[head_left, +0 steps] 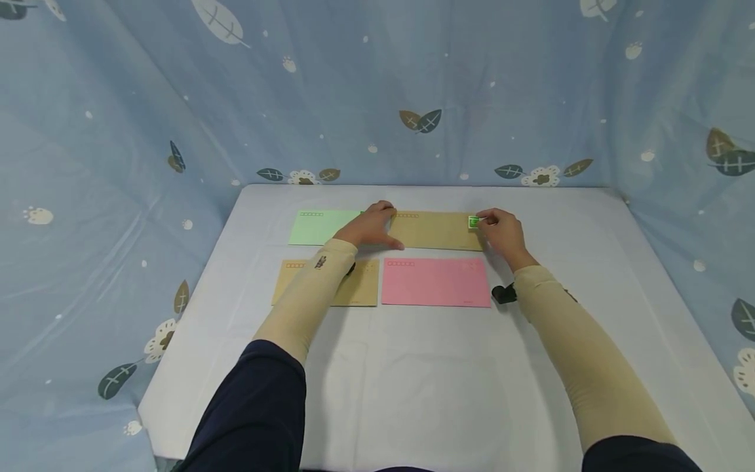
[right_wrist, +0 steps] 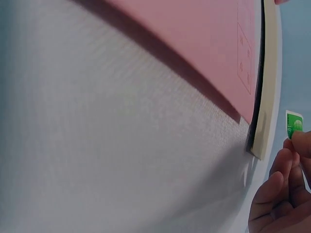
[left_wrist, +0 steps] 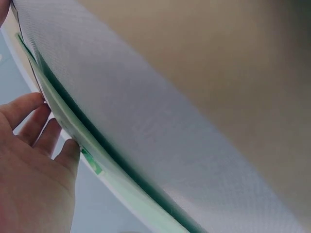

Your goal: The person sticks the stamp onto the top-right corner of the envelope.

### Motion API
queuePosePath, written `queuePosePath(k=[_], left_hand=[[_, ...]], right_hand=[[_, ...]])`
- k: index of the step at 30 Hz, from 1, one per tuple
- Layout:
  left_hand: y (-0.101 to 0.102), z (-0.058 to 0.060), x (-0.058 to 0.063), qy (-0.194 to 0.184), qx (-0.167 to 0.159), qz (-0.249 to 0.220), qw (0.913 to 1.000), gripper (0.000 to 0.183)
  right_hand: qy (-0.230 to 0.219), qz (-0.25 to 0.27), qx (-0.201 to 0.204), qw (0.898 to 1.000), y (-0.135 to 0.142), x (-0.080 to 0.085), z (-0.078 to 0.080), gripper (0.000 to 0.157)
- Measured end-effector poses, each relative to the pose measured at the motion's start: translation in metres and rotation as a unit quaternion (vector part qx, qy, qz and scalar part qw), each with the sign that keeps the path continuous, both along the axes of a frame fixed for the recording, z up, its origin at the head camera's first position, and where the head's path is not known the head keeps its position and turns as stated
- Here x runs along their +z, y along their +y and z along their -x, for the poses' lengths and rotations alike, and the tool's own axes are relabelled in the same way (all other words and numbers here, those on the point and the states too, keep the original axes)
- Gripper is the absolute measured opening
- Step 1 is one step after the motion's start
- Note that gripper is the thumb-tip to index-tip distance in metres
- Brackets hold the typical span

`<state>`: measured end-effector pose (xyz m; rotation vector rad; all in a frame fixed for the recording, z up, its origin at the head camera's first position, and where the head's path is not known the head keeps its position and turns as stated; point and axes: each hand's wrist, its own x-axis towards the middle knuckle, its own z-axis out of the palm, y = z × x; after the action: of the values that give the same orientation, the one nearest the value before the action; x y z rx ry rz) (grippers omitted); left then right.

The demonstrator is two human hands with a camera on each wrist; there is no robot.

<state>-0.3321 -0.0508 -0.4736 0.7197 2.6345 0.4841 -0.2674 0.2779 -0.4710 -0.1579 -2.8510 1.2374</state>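
In the head view my right hand (head_left: 504,236) pinches a small green stamp (head_left: 474,222) with a white border at the upper right corner of a tan envelope (head_left: 433,231). The right wrist view shows the stamp (right_wrist: 294,124) between thumb and fingers, held over the envelope; contact cannot be judged. My left hand (head_left: 371,227) spreads its fingers and thumb at that envelope's left end, covering the right end of a light green envelope (head_left: 323,227). The left wrist view shows a green stamp (left_wrist: 92,161) on the light green envelope, beside the left hand (left_wrist: 36,165).
A pink envelope (head_left: 436,282) lies in the front row. Left of it, another tan envelope (head_left: 361,288) is partly hidden under my left forearm. The white table (head_left: 425,380) has a blue patterned curtain (head_left: 366,85) behind it and at both sides.
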Motion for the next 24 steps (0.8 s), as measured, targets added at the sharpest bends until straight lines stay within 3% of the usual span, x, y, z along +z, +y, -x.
queuePosePath(k=[7, 24], left_hand=[[0.0, 0.0, -0.002, -0.004, 0.004, 0.001, 1.0, 0.108], [0.001, 0.002, 0.0, 0.009, 0.004, 0.002, 0.9999, 0.108]], right_hand=[[-0.027, -0.001, -0.007, 1.0, -0.007, 0.001, 0.002, 0.032], [-0.025, 0.001, 0.002, 1.0, -0.012, 0.003, 0.013, 0.032]])
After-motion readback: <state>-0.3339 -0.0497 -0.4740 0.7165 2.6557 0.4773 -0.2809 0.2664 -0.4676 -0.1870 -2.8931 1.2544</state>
